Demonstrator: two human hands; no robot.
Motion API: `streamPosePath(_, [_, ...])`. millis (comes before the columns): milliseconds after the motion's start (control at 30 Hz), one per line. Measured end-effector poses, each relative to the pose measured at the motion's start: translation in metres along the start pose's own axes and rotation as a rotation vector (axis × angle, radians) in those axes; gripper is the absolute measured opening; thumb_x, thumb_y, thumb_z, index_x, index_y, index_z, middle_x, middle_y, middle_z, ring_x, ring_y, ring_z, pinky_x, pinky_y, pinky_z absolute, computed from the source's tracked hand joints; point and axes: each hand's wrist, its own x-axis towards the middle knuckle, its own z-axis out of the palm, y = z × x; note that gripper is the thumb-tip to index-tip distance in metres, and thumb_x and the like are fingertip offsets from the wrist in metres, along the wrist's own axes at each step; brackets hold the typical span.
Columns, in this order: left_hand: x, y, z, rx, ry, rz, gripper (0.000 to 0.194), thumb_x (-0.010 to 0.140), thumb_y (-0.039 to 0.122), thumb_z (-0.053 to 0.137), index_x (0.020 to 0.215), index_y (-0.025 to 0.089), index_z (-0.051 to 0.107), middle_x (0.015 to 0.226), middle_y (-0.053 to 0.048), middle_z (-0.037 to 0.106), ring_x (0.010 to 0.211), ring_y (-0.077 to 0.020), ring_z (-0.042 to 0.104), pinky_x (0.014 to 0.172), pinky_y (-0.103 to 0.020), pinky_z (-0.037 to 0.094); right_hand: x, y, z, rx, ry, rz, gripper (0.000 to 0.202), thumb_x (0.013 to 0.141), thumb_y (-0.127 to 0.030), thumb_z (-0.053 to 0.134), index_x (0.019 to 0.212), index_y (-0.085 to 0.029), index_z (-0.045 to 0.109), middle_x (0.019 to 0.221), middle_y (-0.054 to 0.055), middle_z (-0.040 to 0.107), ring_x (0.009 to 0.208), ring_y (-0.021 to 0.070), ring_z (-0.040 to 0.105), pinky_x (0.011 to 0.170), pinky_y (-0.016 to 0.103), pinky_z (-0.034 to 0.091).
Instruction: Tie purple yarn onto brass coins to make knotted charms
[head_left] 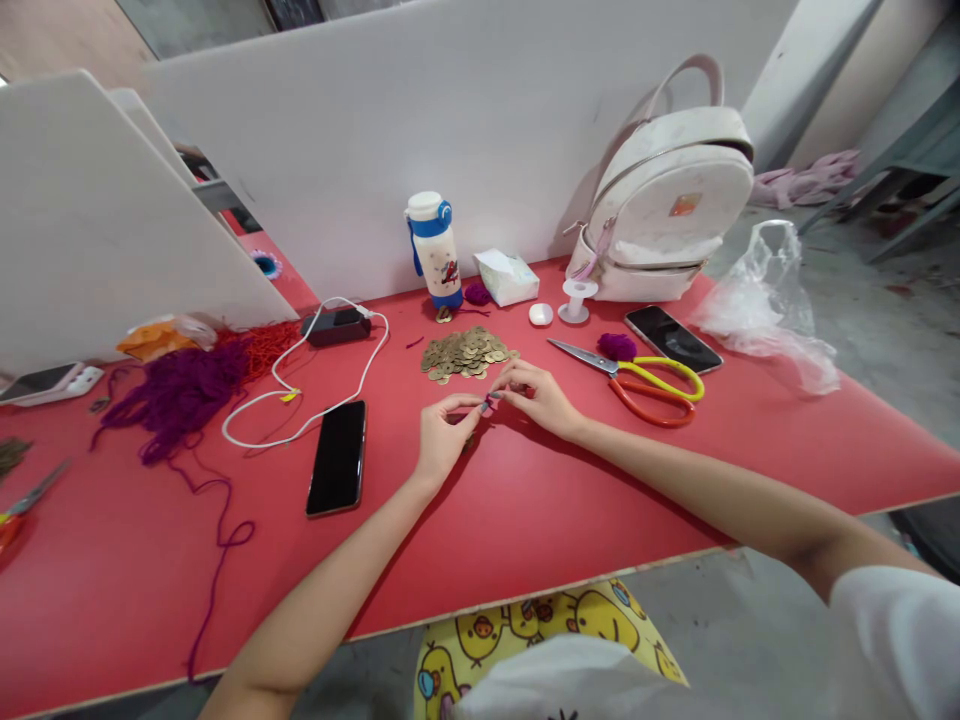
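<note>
Both hands meet over the middle of the red table, fingertips pinched close together. Between them is a short bit of purple yarn [490, 401]. My left hand [444, 432] is closed on it from the left, and my right hand [538, 398] pinches it from the right. Just under the left fingers a brass-coloured coin [470, 440] shows in part; whether it hangs on the yarn I cannot tell. Right behind the hands lies a pile of brass-coloured coins with holes [466, 352].
Large scissors [630, 378] and a purple yarn ball [616, 346] lie right of my hands. A phone [337, 458] and white cable [259, 443] are left, beside a purple yarn heap [176, 400]. Behind stand a bottle [436, 255], a spool [576, 302] and a white backpack [667, 200].
</note>
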Motion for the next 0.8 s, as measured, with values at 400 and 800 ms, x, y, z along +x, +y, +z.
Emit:
streamPosePath(400, [-0.0016, 0.0009, -0.0002, 0.031, 0.006, 0.017, 0.016, 0.076, 0.029, 0.068, 0.080, 0.016, 0.074, 0.082, -0.006, 0.075, 0.051, -0.0113, 0.059, 0.042, -0.020, 0.043, 0.0000, -0.0002, -0.0002, 0.059, 0.011, 0.043, 0.014, 0.084, -0.033, 0.070, 0.081, -0.021, 0.076, 0.081, 0.003, 0.053, 0.068, 0.0140, 0.048, 0.058, 0.027, 0.041])
streamPosePath(800, [0.0000, -0.0059, -0.0019, 0.046, -0.030, 0.148, 0.013, 0.078, 0.028, 0.069, 0.079, 0.016, 0.075, 0.086, -0.008, 0.074, 0.074, -0.0185, 0.071, 0.068, -0.028, 0.056, -0.0014, -0.0010, -0.0002, 0.084, 0.004, 0.028, 0.015, 0.080, -0.035, 0.075, 0.079, -0.020, 0.074, 0.081, 0.002, 0.053, 0.064, 0.0124, 0.044, 0.058, 0.027, 0.039])
